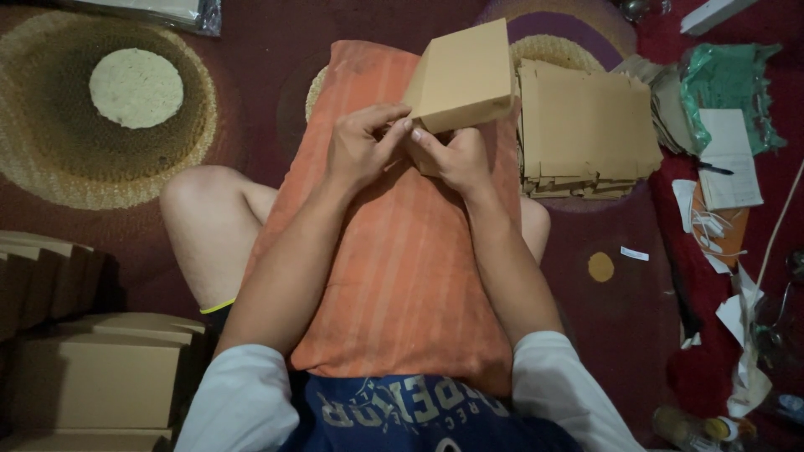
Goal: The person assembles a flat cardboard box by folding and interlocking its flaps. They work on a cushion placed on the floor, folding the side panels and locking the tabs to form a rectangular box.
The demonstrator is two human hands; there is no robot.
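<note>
Hands meet at the near end of a brown cardboard box (463, 77), which sits above an orange striped pillow (402, 268) laid across the person's lap. The left hand (362, 149) is curled, its fingertips pinching the box's lower edge. The right hand (455, 157) is also closed on that edge from below, thumb pressed close to the left fingers; what exactly lies under the fingers, perhaps a flap, is hard to make out. A stack of flat cardboard sheets (582, 125) lies just right of the pillow on the dark red carpet (603, 335). Finished boxes (92, 377) stand at the lower left, beside the person's bare knee.
</note>
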